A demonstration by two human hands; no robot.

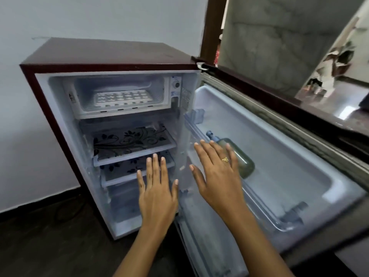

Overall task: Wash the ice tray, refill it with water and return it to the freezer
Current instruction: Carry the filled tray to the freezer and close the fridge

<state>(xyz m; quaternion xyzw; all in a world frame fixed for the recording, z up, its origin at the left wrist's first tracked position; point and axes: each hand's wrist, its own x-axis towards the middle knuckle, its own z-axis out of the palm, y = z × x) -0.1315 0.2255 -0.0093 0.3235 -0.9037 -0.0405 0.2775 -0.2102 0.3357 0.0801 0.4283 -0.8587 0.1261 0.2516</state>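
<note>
From the head camera, both hands are held out flat in front of a small maroon single-door refrigerator (111, 54) whose door stands swung wide to the right. The left hand (156, 193) is spread, palm away from the camera, fingers straight and apart, holding nothing; it hovers before the lower part of the cabinet. The right hand (217, 174) is likewise flat and empty, fingers splayed, with a small gold ring (225, 159) on one finger.

Well above the left hand, up and slightly to its left, the white plastic ice tray with round cavities (122, 98) lies flat on the floor of the open freezer compartment (119, 112) at the top of the cabinet (whether it holds water or ice cannot be told). Between that compartment and the left fingertips sit two clear glass shelves printed with black floral scrolls (131, 140), one above the other; the lower one lies just behind the fingers.

Just beyond the right hand, partly hidden by its fingers, a greenish translucent bottle with a blue cap (242, 160) rests in the white inner door rack (283, 160). A thermostat dial (176, 85) sits to the right of the freezer opening.
</note>
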